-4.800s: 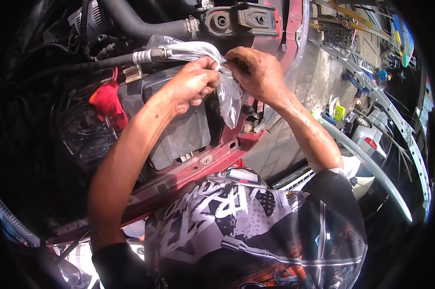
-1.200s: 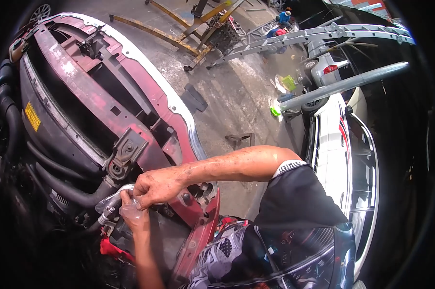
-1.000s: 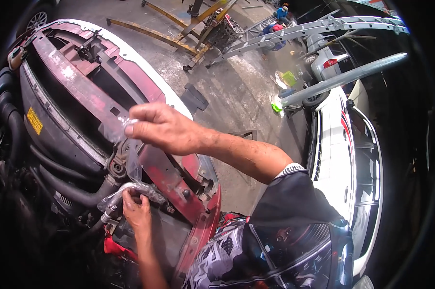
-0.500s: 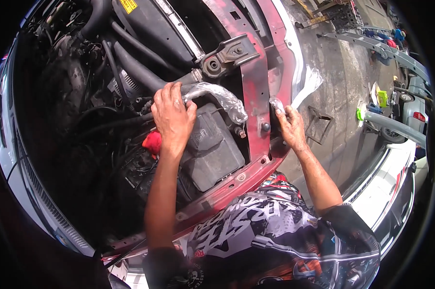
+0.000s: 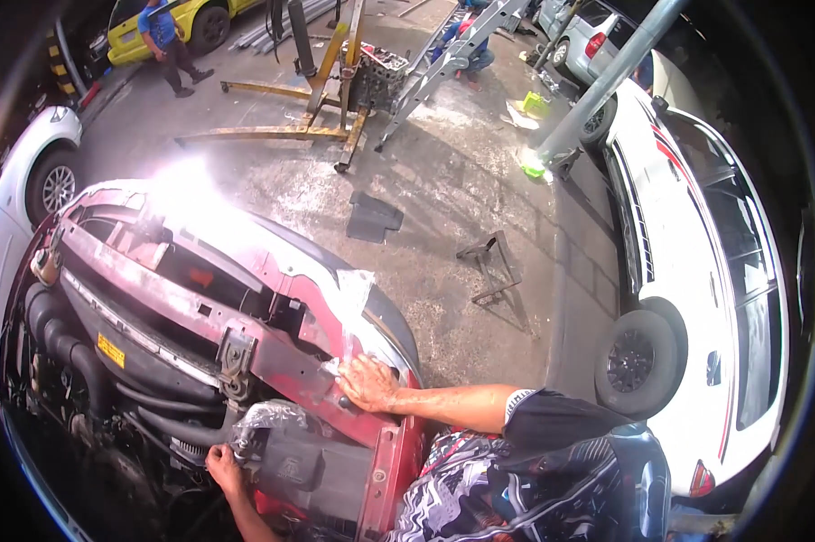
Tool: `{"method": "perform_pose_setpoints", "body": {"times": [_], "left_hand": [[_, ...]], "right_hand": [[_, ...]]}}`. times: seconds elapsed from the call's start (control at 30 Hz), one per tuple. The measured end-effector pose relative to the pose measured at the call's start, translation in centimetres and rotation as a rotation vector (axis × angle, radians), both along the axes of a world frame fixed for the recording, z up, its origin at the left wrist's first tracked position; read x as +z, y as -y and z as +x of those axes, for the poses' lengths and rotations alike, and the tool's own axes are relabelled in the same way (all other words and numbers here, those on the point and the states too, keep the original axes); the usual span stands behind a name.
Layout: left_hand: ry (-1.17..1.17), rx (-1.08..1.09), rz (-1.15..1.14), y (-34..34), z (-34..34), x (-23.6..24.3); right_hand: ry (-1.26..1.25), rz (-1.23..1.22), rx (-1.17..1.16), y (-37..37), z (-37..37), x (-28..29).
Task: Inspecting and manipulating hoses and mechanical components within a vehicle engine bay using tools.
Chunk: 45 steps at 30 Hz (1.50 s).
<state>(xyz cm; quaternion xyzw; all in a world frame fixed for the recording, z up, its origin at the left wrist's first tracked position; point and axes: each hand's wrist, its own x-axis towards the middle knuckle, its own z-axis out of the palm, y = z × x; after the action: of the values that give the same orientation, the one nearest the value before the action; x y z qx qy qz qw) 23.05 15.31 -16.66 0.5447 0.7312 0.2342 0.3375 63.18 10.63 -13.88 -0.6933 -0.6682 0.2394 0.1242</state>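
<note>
I stand over an open engine bay with a red front panel (image 5: 290, 375). My right hand (image 5: 368, 382) rests at this panel, fingers bent around a piece of clear plastic wrap (image 5: 355, 294) that trails over the front edge. Beside the black battery-like box cover (image 5: 290, 465), my left hand (image 5: 224, 465) is closed, its fingertips partly hidden. Next to it, a bent hose end is wrapped in crinkled clear plastic (image 5: 276, 415). A black radiator hose (image 5: 177, 429) runs towards that wrapped piece. The metal hood latch (image 5: 236, 361) sits on the panel.
A white car (image 5: 687, 271) stands at right, a metal post (image 5: 606, 81) beyond it. On the floor lie a metal frame stand (image 5: 493, 266) and a dark mat (image 5: 374, 217). Farther off are a yellow engine hoist (image 5: 321, 99), a ladder (image 5: 452, 68) and a person in blue (image 5: 162, 32).
My view has swung up and outward, showing more workshop floor. My left hand has drawn back to the hose's near side. My right hand has turned over, palm down, at the red panel.
</note>
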Motion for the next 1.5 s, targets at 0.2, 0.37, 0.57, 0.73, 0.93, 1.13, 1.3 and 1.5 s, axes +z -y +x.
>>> {"method": "perform_pose_setpoints", "body": {"times": [0.2, 0.37, 0.57, 0.73, 0.93, 1.13, 1.3, 1.5], "left_hand": [[-0.534, 0.142, 0.199, 0.2, -5.0, -2.6], [-0.869, 0.452, 0.034, 5.1, -7.0, 3.1], [-0.731, 0.490, 0.448, 8.6, -0.7, 12.6], [-0.600, 0.559, 0.679, 8.8, 5.9, 17.6], [-0.391, 0.656, 0.818, 12.4, 9.0, 23.1], [-0.522, 0.311, 0.597, 19.9, 12.2, 19.5], [0.339, 0.200, 0.359, 24.8, 19.1, 13.7], [0.804, 0.046, 0.321, 28.8, 24.2, 12.8]], "right_hand": [[0.031, 0.065, 0.004, 0.3, -0.4, -2.1], [0.105, 0.383, -0.027, 0.9, -0.9, -4.5], [0.001, 0.401, -0.017, 0.8, -0.3, -3.3], [-0.017, 0.328, 0.013, 0.7, 0.8, -1.1], [-0.256, -0.021, 0.114, 0.2, 2.3, -0.4], [-0.700, 0.050, 0.039, 4.1, 3.3, 3.4], [-0.876, 0.146, 0.251, 13.7, 2.5, 9.7], [-0.781, 0.194, 0.650, 21.4, 2.0, 13.1]]}}
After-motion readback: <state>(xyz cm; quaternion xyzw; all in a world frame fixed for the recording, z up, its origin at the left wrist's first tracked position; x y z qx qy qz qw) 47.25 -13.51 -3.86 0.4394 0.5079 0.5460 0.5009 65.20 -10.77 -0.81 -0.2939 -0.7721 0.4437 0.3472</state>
